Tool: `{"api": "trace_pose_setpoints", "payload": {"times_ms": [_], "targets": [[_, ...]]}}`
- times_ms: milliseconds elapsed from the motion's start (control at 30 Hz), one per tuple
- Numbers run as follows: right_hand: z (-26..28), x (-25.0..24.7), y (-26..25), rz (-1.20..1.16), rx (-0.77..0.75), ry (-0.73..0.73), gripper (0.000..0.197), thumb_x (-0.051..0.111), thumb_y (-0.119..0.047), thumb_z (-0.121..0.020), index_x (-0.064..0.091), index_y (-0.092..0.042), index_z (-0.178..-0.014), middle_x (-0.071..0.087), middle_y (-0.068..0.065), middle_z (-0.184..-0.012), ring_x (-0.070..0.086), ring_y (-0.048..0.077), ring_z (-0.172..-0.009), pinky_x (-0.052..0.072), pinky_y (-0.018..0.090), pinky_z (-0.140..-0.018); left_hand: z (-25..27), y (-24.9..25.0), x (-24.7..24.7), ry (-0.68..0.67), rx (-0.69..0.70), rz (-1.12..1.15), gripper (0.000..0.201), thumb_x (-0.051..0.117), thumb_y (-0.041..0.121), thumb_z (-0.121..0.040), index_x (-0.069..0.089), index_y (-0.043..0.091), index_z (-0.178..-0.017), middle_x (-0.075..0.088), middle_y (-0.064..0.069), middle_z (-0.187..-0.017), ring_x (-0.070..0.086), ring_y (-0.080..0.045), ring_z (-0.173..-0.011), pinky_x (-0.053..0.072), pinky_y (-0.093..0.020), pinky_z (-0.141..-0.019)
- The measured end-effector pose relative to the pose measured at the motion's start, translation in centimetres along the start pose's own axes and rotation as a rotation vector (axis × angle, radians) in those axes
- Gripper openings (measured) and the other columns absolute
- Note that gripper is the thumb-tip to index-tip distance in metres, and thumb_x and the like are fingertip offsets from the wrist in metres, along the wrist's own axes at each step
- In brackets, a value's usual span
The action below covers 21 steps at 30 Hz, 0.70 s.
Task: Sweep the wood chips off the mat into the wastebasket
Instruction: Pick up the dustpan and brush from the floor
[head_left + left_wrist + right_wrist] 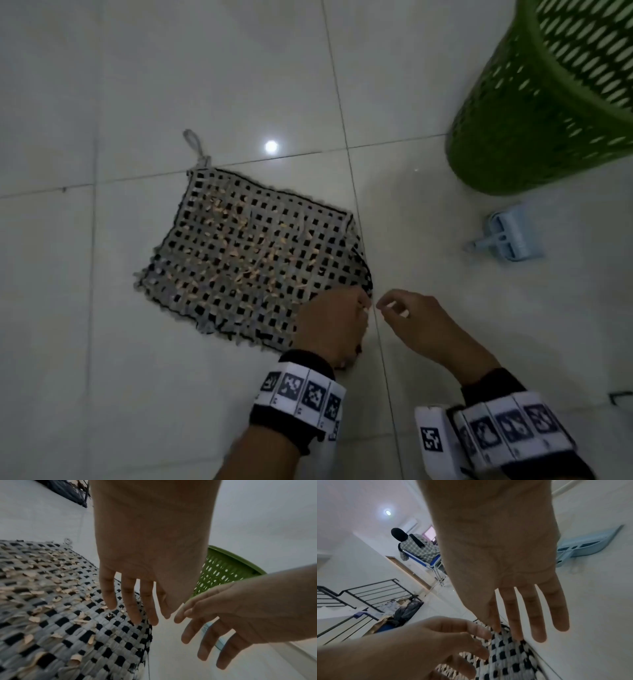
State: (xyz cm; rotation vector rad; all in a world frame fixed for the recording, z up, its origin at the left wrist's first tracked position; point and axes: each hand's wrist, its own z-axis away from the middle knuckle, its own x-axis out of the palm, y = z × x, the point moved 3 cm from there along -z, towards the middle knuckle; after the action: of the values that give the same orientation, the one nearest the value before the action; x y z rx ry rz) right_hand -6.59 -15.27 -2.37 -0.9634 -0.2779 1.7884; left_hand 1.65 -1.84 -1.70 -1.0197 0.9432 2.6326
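A black-and-grey woven mat (246, 253) lies on the tiled floor, with pale wood chips (239, 240) scattered over its middle. My left hand (335, 322) hovers over the mat's near right corner. The left wrist view shows its fingers (137, 608) straight and spread above the mat (60, 615) and the wood chips (34, 618), holding nothing. My right hand (411, 318) is just right of that corner, also empty, its fingers (522, 608) straight over the mat's edge (508, 660). The green perforated wastebasket (534, 120) stands at the far right.
A light blue dustpan (510, 236) lies on the floor below the wastebasket, right of the mat. In the right wrist view a person sits on a blue chair (418, 549) in the background, beyond a black stair railing (368, 595) and a dark bag (406, 611).
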Motion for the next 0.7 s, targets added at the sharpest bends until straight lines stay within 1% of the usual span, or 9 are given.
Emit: {"api": "trace_pose_setpoints", "payload": {"times_ms": [133, 200, 267, 333, 400, 467, 567, 633, 700], "targets": [[-3.2, -0.5, 3.5, 0.0, 0.079, 0.057, 0.021, 0.053, -0.029, -0.098, 0.069, -0.017, -0.104, 0.06, -0.002, -0.086, 0.055, 0.01, -0.074, 0.038, 0.008, -0.053, -3.6, -1.0, 2.2, -0.045, -0.037, 0.284, 0.018, 0.051, 0.036, -0.099, 0.065, 0.035, -0.11, 0.069, 0.013, -0.101, 0.063, -0.007, -0.09, 0.055, -0.035, -0.085], [-4.6, -1.5, 5.9, -0.064, 0.096, 0.157, 0.02, 0.055, -0.029, -0.096, 0.07, -0.017, -0.103, 0.065, 0.002, -0.089, 0.06, 0.016, -0.077, 0.04, 0.015, -0.056, -5.4, -0.4, 3.3, -0.042, -0.018, 0.361, 0.015, 0.054, 0.033, -0.097, 0.066, 0.035, -0.105, 0.069, 0.01, -0.1, 0.064, -0.009, -0.089, 0.056, -0.037, -0.087], [-5.0, -3.2, 8.5, -0.195, 0.129, 0.305, 0.017, 0.058, -0.027, -0.093, 0.07, -0.017, -0.098, 0.071, 0.006, -0.09, 0.065, 0.02, -0.076, 0.046, 0.022, -0.06, -6.7, 0.9, 4.3, -0.01, 0.021, 0.374, 0.012, 0.056, 0.032, -0.094, 0.066, 0.037, -0.097, 0.069, 0.008, -0.09, 0.066, -0.013, -0.081, 0.057, -0.038, -0.08], [-5.2, -4.8, 11.2, -0.402, 0.193, 0.486, 0.012, 0.059, -0.023, -0.091, 0.069, -0.018, -0.09, 0.072, 0.01, -0.086, 0.066, 0.02, -0.068, 0.052, 0.027, -0.061, -7.4, 2.5, 5.2, 0.015, 0.066, 0.324, 0.01, 0.057, 0.034, -0.092, 0.065, 0.039, -0.093, 0.067, 0.01, -0.084, 0.065, -0.013, -0.073, 0.057, -0.035, -0.072], [-5.1, -6.3, 13.2, -0.654, 0.265, 0.67, 0.012, 0.058, -0.021, -0.089, 0.067, -0.017, -0.083, 0.072, 0.013, -0.083, 0.065, 0.02, -0.062, 0.056, 0.033, -0.064, -7.8, 4.1, 6.0, 0.033, 0.125, 0.272, 0.01, 0.057, 0.033, -0.093, 0.065, 0.039, -0.094, 0.067, 0.011, -0.086, 0.063, -0.011, -0.071, 0.054, -0.031, -0.067], [-5.7, -7.2, 14.5, -0.98, 0.312, 0.751, 0.013, 0.056, -0.018, -0.09, 0.064, -0.011, -0.082, 0.068, 0.015, -0.083, 0.064, 0.023, -0.067, 0.056, 0.035, -0.067, -8.1, 5.0, 6.7, 0.031, 0.161, 0.228, 0.012, 0.056, 0.032, -0.094, 0.065, 0.039, -0.097, 0.066, 0.012, -0.089, 0.062, -0.009, -0.073, 0.052, -0.028, -0.066], [-6.8, -8.1, 15.6, -1.416, 0.302, 0.683, 0.017, 0.058, -0.025, -0.094, 0.057, -0.008, -0.092, 0.062, 0.016, -0.092, 0.064, 0.029, -0.085, 0.055, 0.039, -0.078, -8.3, 6.4, 8.1, -0.004, 0.202, 0.171, 0.015, 0.056, 0.028, -0.094, 0.065, 0.039, -0.097, 0.065, 0.013, -0.091, 0.061, -0.007, -0.072, 0.051, -0.027, -0.065], [-8.2, -8.2, 15.6, -1.559, 0.277, 0.565, 0.028, 0.059, -0.032, -0.095, 0.055, -0.006, -0.106, 0.06, 0.017, -0.102, 0.062, 0.031, -0.094, 0.052, 0.041, -0.087, -8.2, 7.0, 8.7, -0.013, 0.225, 0.136, 0.017, 0.055, 0.027, -0.093, 0.064, 0.041, -0.096, 0.066, 0.013, -0.091, 0.06, -0.004, -0.073, 0.051, -0.027, -0.067], [-9.5, -8.1, 15.7, -1.651, 0.27, 0.52, 0.032, 0.058, -0.031, -0.096, 0.053, -0.007, -0.115, 0.059, 0.019, -0.106, 0.061, 0.033, -0.103, 0.049, 0.043, -0.094, -8.0, 7.2, 9.1, 0.016, 0.25, 0.125, 0.017, 0.055, 0.029, -0.092, 0.063, 0.044, -0.095, 0.067, 0.016, -0.089, 0.062, -0.004, -0.075, 0.055, -0.03, -0.07]]}}
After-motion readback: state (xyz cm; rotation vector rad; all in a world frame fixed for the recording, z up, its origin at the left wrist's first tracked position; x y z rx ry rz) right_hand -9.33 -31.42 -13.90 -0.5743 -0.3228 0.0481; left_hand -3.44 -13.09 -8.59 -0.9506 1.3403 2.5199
